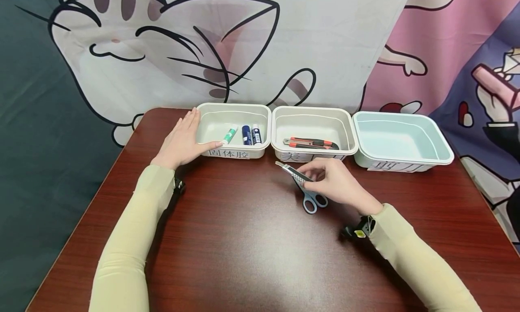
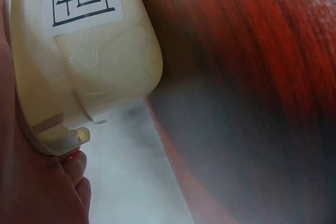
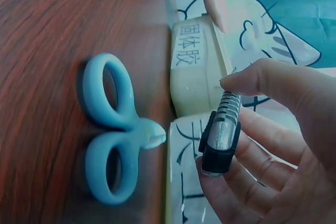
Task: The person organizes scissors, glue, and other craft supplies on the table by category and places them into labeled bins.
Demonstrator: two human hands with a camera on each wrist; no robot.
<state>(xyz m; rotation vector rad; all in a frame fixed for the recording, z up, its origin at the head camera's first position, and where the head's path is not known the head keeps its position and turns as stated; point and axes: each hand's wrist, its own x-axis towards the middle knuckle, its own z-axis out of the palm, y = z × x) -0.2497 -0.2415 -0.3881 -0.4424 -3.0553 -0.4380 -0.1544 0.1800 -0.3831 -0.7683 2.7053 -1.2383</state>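
My left hand (image 1: 180, 140) rests on the left corner of a white bin (image 1: 258, 153), fingers straight along its side and thumb at the front rim. My right hand (image 1: 335, 181) pinches a silver-and-black utility knife (image 3: 224, 129) between thumb and fingers. In the head view, the knife is just in front of the middle bin (image 1: 313, 109). Light blue scissors (image 3: 110, 166) lie on the table below the right hand; the knife and hand partly cover them in the head view. Red-and-black utility knives (image 1: 310, 143) lie inside the middle bin.
Inside the left bin are a green-and-white glue stick (image 1: 229, 135) and two dark blue ones (image 1: 246, 135). A pale blue-green bin (image 1: 406, 140) stands at the right. All three bins have paper labels and stand along the back of the brown table (image 1: 243, 239), before a printed cloth.
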